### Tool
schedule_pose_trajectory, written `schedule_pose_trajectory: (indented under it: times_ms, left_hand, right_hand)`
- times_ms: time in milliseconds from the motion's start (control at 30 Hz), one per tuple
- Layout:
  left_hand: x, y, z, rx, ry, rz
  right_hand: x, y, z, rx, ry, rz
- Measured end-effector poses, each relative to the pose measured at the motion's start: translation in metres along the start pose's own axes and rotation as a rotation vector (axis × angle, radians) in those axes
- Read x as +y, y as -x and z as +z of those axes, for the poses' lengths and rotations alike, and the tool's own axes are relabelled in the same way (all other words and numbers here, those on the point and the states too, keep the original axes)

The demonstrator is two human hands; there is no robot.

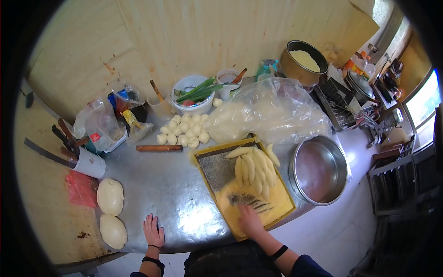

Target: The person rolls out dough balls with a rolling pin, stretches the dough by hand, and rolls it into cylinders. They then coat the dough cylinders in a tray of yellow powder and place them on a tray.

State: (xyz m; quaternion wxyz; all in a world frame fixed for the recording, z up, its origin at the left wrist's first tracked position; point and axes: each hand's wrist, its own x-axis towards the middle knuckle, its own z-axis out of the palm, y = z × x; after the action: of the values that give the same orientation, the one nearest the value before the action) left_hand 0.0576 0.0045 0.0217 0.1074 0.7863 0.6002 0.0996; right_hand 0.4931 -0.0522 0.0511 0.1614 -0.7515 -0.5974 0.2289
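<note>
My left hand point(153, 231) lies flat on the metal table point(175, 198) near its front edge, fingers spread, holding nothing. Over the lower part of a yellow-rimmed tray point(213, 197), my right hand point(250, 222) reaches down into yellow meal point(277, 201). Its fingertips are blurred and partly hidden there. Dark streaks of the tray's bottom show through the meal just beyond the fingers. Several long, pale dough rolls point(256, 167) lie piled in the upper right of the tray, dusted with meal.
Two large dough lumps point(111, 197) lie at the left edge. A wooden rolling pin point(159, 148) sits before several dough balls point(185, 129). Behind the tray rests a plastic bag of dough point(272, 113). A round metal pan point(320, 170) stands right, a knife holder point(88, 162) left.
</note>
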Motion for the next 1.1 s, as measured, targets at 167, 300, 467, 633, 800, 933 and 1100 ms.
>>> schedule_pose_trajectory:
  times_ms: [167,300,467,633,800,933,1100]
  left_hand:
    - [0.001,0.0,0.0,0.0,-0.001,-0.017]
    - [0.001,0.002,-0.002,0.007,0.011,-0.008]
    - [0.004,-0.002,-0.003,0.0,-0.003,-0.024]
    - [0.002,-0.001,-0.002,0.004,0.004,-0.012]
    - [0.002,-0.002,-0.004,-0.004,0.004,-0.011]
    - [0.0,-0.001,-0.002,-0.028,-0.002,-0.033]
    - [-0.001,0.0,-0.001,-0.014,0.017,-0.039]
  right_hand:
    - [0.022,-0.004,-0.016,0.129,0.064,-0.163]
    - [0.031,-0.022,-0.029,0.226,0.18,-0.066]
    - [0.005,-0.004,0.003,0.053,0.05,-0.183]
    - [0.008,-0.019,-0.02,0.117,0.137,-0.048]
    - [-0.011,-0.032,-0.021,0.155,0.07,-0.13]
    - [-0.01,-0.035,-0.011,-0.017,-0.058,-0.175]
    - [-0.01,-0.075,-0.08,0.258,-0.276,-0.059]
